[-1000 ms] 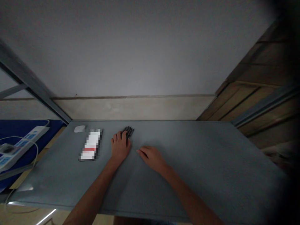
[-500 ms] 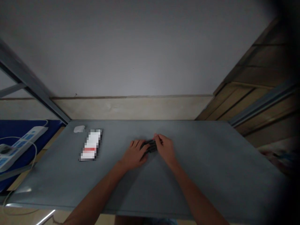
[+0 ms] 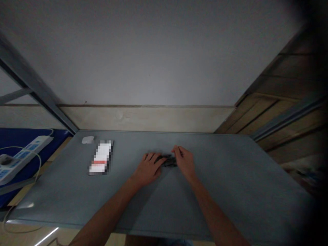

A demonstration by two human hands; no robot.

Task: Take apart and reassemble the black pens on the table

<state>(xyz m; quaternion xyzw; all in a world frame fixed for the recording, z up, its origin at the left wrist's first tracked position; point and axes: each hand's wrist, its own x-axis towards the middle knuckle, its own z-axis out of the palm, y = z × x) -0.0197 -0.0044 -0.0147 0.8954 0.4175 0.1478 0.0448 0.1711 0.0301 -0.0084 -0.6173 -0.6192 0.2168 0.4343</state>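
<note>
A small bundle of black strands, looking like a folded cable, lies on the grey tabletop between my hands; motion blurs its detail. My left hand rests over its left end, with the thumb across the strands and the fingers bent down beside it. At the other end, my right hand is closed in a pinch, thumb against the forefinger. The palm and fingers of that hand hide the bundle's right tip.
A phone with a lit, blurred screen lies to the left. Behind it sits a small white case. Beyond the table's left edge a white power strip with cords rests on a blue surface. A wall borders the back.
My right hand has shifted slightly to the right, and the black bundle looks more spread and blurred. My left hand stays nearly in place. The whole view has tilted a little.
</note>
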